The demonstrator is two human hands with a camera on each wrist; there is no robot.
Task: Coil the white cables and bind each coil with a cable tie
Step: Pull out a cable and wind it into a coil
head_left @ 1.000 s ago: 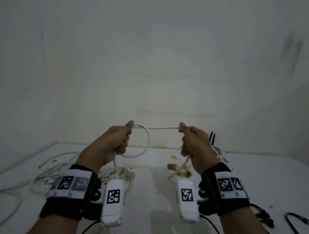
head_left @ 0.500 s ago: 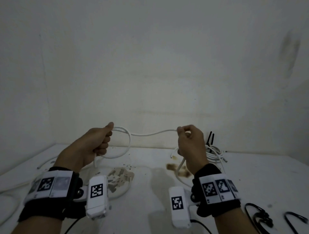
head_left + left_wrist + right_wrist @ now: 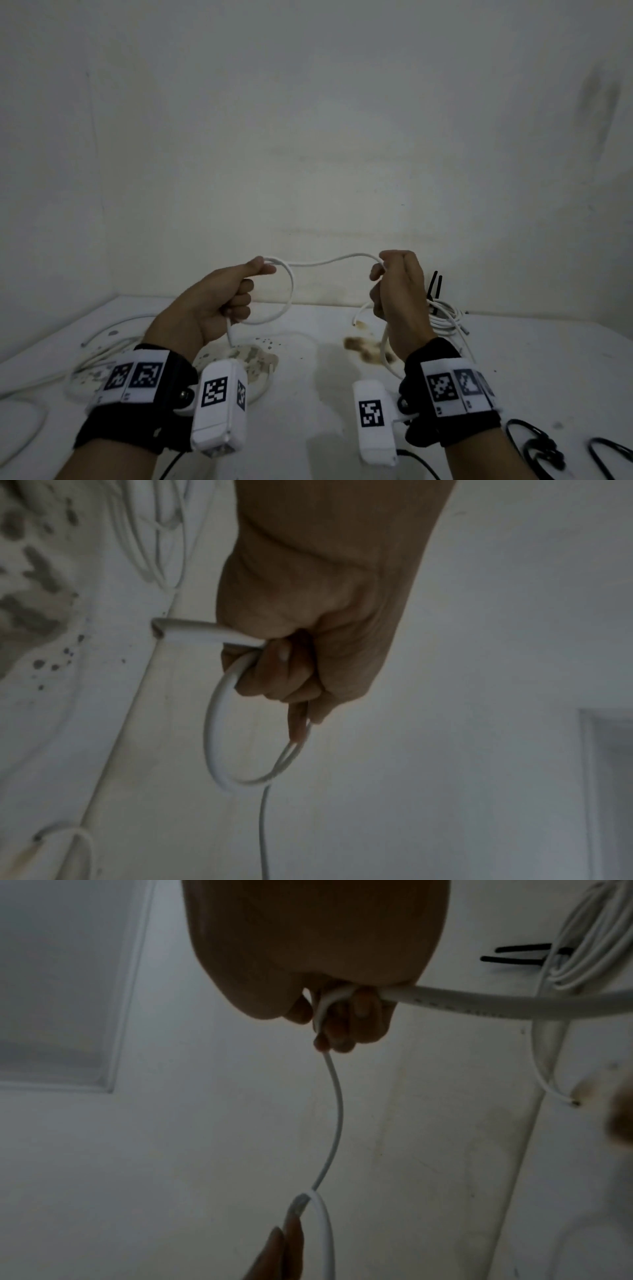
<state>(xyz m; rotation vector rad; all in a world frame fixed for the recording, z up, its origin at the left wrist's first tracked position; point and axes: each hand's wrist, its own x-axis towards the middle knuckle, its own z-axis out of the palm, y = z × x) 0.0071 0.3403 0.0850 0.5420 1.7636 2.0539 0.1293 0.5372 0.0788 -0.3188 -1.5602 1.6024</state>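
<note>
My left hand (image 3: 219, 301) curls around one loop of the white cable (image 3: 329, 261); my right hand (image 3: 399, 291), at 3 o'clock, pinches its span. Its far end is hidden.

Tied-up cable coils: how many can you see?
1: a white coil bound with a black tie, on the table behind the right hand. More may be hidden.

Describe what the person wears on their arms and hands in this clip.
Both hands are bare. The left hand and right hand each have a black wrist strap carrying white panels with black square-pattern markers. A white box-shaped camera unit, also marked, hangs from each strap, trailing a thin black cable. No sleeves show.
</note>
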